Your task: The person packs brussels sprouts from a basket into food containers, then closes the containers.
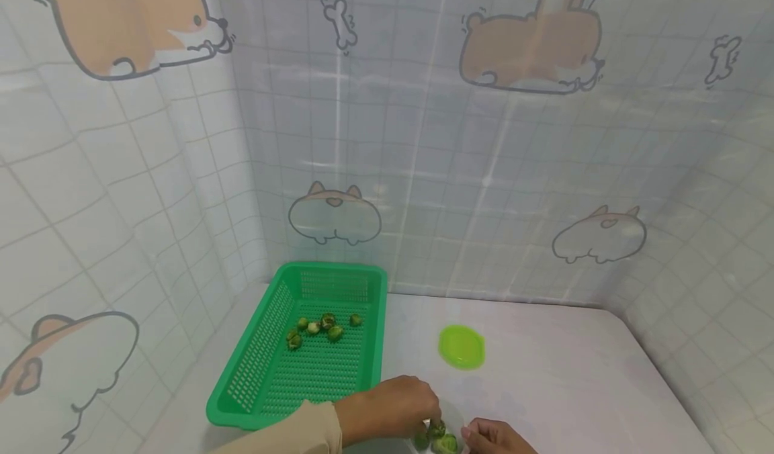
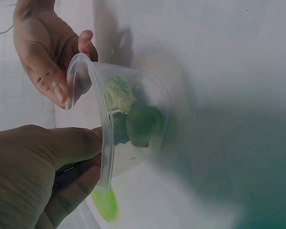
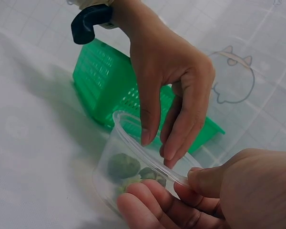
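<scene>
Three Brussels sprouts [image 1: 446,444] sit in a clear plastic tub [image 2: 142,98], bottom centre of the head view.
Right hand [image 1: 492,436] pinches its rim [image 2: 107,167]; left hand [image 1: 396,407] hangs in the mouth, grip loosely spread; green basket [image 1: 320,371] lower left.

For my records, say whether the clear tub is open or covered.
Open: the clear tub is uncovered, the left hand at its mouth.

The left arm [image 1: 320,428], sleeved in beige, extended toward the clear tub [image 2: 144,86]; its left hand [image 1: 402,405] bent downward, thumb and fingers apart, tips in the tub's mouth. The right hand [image 1: 497,437] pinched the tub's rim, its lower fingers loosely bent beside the wall.
</scene>
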Available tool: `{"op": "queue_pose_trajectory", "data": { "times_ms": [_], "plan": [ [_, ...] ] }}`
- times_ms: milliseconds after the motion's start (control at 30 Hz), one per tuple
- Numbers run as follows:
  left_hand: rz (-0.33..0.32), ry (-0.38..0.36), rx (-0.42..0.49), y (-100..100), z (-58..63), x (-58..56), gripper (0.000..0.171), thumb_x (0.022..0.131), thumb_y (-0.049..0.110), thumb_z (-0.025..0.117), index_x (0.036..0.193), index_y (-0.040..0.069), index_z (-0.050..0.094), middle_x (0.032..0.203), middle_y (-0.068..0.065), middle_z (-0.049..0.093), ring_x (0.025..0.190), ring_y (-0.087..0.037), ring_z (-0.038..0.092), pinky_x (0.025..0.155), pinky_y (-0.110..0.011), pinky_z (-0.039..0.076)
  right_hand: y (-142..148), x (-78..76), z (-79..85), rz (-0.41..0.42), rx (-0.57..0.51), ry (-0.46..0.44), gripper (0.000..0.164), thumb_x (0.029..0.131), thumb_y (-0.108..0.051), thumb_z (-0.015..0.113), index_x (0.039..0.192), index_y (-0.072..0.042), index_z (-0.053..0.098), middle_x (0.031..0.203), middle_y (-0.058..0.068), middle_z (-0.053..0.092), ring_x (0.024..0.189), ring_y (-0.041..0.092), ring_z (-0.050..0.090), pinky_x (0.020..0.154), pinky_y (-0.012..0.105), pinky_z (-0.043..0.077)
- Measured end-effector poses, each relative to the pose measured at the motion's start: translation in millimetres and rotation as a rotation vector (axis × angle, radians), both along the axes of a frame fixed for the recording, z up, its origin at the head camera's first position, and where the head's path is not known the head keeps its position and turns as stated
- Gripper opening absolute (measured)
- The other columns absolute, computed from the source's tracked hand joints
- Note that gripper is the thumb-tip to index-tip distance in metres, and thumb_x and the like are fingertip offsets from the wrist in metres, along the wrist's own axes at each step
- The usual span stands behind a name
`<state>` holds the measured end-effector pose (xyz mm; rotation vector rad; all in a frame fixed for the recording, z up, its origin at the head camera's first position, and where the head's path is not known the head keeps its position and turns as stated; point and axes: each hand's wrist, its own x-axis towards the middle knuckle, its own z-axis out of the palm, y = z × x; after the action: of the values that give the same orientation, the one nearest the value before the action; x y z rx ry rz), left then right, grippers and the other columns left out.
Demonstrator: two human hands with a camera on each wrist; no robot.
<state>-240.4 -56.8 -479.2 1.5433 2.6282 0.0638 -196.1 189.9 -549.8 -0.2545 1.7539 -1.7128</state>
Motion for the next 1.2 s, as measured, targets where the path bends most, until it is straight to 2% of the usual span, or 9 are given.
{"op": "queue_pose_trajectory", "data": {
  "times_ms": [100, 267, 400, 700, 900, 1000, 1200],
  "plan": [
    [-0.002, -0.051, 0.050, -4, -0.5, -2.2, 0.018, 0.081, 0.021, 0.085, 0.096, 0.028, 0.080, 0.090, 0.023, 0.072, 0.077, 0.014, 0.058, 0.069, -0.005, 0.045, 0, -0.6, -0.6, 0.002, 0.001, -0.001, 0.032, 0.106, -0.030, 0.051, 0.088, -0.007, 0.063, 0.067, -0.004, 0.063, 0.048, 0.001, 0.046, 0.046, 0.019, 0.042],
    [-0.032, -0.140, 0.194, -17, 2.4, -10.2, 0.013, 0.087, 0.019, 0.081, 0.099, 0.023, 0.080, 0.091, 0.019, 0.073, 0.078, 0.014, 0.057, 0.070, -0.001, 0.042, 0, -0.9, -1.1, -0.002, 0.010, -0.007, 0.032, 0.106, -0.030, 0.051, 0.088, -0.007, 0.064, 0.066, -0.004, 0.062, 0.047, 0.002, 0.047, 0.045, 0.019, 0.042],
    [-0.032, -0.229, 0.302, -28, 6.8, -16.0, 0.012, 0.090, 0.018, 0.078, 0.102, 0.017, 0.079, 0.096, 0.013, 0.075, 0.084, 0.011, 0.063, 0.075, -0.001, 0.044, 0, -0.8, -1.2, -0.008, 0.015, -0.013, 0.033, 0.106, -0.031, 0.052, 0.089, -0.005, 0.065, 0.065, -0.004, 0.061, 0.047, 0.002, 0.047, 0.045, 0.019, 0.043],
    [0.022, -0.501, 0.490, -46, 14.5, -19.6, 0.015, 0.093, 0.018, 0.074, 0.107, 0.013, 0.078, 0.104, 0.009, 0.076, 0.093, 0.007, 0.067, 0.081, -0.011, 0.054, 0, -0.1, -1.2, -0.002, 0.010, -0.003, 0.035, 0.106, -0.032, 0.053, 0.091, -0.002, 0.065, 0.067, -0.003, 0.062, 0.049, 0.002, 0.052, 0.047, 0.019, 0.046],
    [0.111, -0.685, 0.607, -59, 21.5, -20.8, 0.017, 0.094, 0.018, 0.073, 0.109, 0.013, 0.078, 0.105, 0.009, 0.075, 0.099, -0.003, 0.070, 0.087, -0.019, 0.056, -1, 1.0, -0.2, -0.007, 0.007, -0.013, 0.035, 0.105, -0.032, 0.053, 0.092, -0.001, 0.065, 0.068, -0.002, 0.063, 0.050, 0.002, 0.052, 0.047, 0.019, 0.047],
    [0.146, -0.723, 0.640, -66, 23.3, -21.8, 0.016, 0.094, 0.019, 0.073, 0.109, 0.015, 0.078, 0.106, 0.011, 0.074, 0.102, -0.006, 0.069, 0.089, -0.021, 0.056, -1, 1.2, 0.1, -0.006, 0.001, -0.020, 0.035, 0.105, -0.031, 0.053, 0.092, -0.001, 0.065, 0.069, -0.002, 0.064, 0.050, 0.002, 0.052, 0.047, 0.019, 0.047],
    [0.172, -0.724, 0.666, -80, 23.8, -24.1, 0.017, 0.094, 0.023, 0.073, 0.110, 0.019, 0.078, 0.108, 0.010, 0.074, 0.104, -0.014, 0.070, 0.090, -0.024, 0.056, 1, 0.5, 0.9, 0.014, -0.015, -0.031, 0.034, 0.105, -0.031, 0.054, 0.092, -0.002, 0.064, 0.068, -0.004, 0.062, 0.050, 0.001, 0.049, 0.048, 0.019, 0.044]
  ]
}}
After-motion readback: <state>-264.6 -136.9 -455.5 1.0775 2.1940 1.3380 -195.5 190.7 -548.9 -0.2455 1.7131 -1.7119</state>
